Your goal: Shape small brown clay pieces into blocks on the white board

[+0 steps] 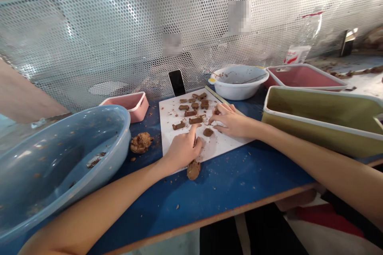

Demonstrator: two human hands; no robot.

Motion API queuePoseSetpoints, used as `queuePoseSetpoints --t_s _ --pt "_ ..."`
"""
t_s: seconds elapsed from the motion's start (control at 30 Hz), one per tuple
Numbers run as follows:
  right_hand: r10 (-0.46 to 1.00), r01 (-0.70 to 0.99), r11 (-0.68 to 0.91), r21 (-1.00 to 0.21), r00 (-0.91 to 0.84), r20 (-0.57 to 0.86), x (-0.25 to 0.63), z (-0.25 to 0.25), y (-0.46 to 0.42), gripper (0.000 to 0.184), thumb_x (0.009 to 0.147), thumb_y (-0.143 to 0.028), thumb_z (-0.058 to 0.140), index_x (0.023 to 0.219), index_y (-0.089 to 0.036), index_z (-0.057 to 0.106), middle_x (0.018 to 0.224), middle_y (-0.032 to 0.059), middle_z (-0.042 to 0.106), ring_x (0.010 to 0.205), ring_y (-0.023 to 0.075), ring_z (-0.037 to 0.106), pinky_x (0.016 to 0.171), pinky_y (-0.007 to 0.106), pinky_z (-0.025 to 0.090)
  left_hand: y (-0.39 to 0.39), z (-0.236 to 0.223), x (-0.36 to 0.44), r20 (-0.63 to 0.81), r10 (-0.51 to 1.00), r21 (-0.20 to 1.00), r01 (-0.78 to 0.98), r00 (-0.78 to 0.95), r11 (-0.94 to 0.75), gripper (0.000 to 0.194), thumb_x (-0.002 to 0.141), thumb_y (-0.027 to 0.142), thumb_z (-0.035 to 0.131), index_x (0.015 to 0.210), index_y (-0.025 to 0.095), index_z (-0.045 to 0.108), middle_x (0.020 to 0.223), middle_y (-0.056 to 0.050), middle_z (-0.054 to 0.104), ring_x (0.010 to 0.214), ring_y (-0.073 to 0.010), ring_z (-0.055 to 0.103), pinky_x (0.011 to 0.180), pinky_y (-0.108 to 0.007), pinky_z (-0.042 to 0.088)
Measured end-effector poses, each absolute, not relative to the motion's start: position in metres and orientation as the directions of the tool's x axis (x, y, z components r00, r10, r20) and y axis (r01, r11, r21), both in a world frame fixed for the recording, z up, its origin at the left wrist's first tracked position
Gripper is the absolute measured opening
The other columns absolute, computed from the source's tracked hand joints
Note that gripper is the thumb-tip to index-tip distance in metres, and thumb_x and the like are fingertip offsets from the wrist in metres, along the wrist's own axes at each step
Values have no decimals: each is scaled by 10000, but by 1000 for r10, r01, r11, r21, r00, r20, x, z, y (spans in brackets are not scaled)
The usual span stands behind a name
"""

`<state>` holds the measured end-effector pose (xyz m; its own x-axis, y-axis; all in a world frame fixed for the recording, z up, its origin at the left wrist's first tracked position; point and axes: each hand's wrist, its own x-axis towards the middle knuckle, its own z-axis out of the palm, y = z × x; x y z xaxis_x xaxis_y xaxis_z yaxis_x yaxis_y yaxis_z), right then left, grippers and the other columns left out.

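Observation:
Small brown clay-like pieces [196, 120], several shaped like short bars with wider ends, lie on a white board [221, 147]. My left hand [184, 147] rests at the board's front left, index finger stretched toward the nearest bar and thumb apart; its other fingers are partly hidden. An elongated brown lump [194, 170] pokes out below it over the board's edge. On the right side of the board, my right hand [230, 120] has curved, separated fingers with nothing visible in them. Between both hands sits a small rounded brown piece [208, 132].
A large blue basin [119, 127] stands left, by a rough brown lump [141, 142] and a pink box [140, 107]. Behind are a phone [177, 83], a white basin [239, 89] and perforated metal panel [125, 40]. Right stand a green bin [317, 127], a pink bin [311, 77] and a bottle [305, 40].

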<state>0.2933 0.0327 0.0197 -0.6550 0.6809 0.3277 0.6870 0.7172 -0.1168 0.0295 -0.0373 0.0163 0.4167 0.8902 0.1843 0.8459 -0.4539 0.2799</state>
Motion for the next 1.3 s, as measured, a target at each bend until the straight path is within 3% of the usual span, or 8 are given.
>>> queuePoseSetpoints --t_s 0.17,0.33,0.47,0.57,0.7,0.77,1.1,1.3 --pt "667 665 730 -157 -643 377 290 22 32 196 1070 -368 650 1055 -264 816 1252 134 627 1263 365 564 1099 591 445 -38 17 30 176 890 295 840 421 -456 513 1066 281 479 1563 155 497 671 32 623 615 -210 630 616 -299 384" --pt "693 713 680 -173 -546 471 293 21 38 310 1074 -444 636 897 -221 760 1164 132 651 1208 366 585 1061 589 463 -36 14 29 191 886 297 836 423 -463 513 1064 276 487 1565 165 498 678 30 634 624 -213 635 643 -301 419" --pt "721 774 614 -151 -473 506 297 20 39 243 1028 -232 564 1089 -238 798 1220 152 636 1213 387 560 1026 592 478 -36 13 28 202 880 290 832 430 -473 501 1068 273 486 1558 174 519 650 37 612 611 -210 622 656 -302 437" --pt "721 787 604 -128 -471 508 299 21 38 474 906 -86 558 1265 -287 793 1312 151 613 1250 399 533 1021 593 475 -36 13 27 204 878 291 830 432 -476 510 1070 270 481 1570 175 508 636 44 600 603 -206 616 656 -301 445" --pt "725 794 589 -153 -435 535 299 24 35 246 1025 -271 583 1095 -266 818 1266 145 621 1234 399 542 1036 606 464 -36 12 28 205 876 291 828 436 -480 510 1070 280 479 1568 171 503 637 46 600 604 -204 620 650 -301 449" --pt "715 771 617 -160 -464 522 297 25 34 233 1049 -376 613 1064 -264 818 1258 144 622 1236 401 548 1053 616 459 -36 13 28 204 878 284 832 433 -477 508 1070 284 476 1562 165 509 647 39 609 608 -207 625 647 -304 446" --pt "644 634 760 -142 -708 290 293 24 34 338 1064 -537 640 1308 -368 801 1388 133 619 1335 403 527 1130 660 451 -39 20 31 177 889 270 847 423 -457 500 1074 297 469 1546 144 524 650 29 616 604 -207 624 633 -296 437" --pt "608 593 794 -136 -763 220 289 28 36 326 1080 -495 635 1342 -380 792 1440 128 601 1370 401 499 1148 663 427 -39 22 31 161 894 281 849 417 -447 497 1060 291 481 1533 144 529 606 52 560 567 -206 587 598 -298 379"
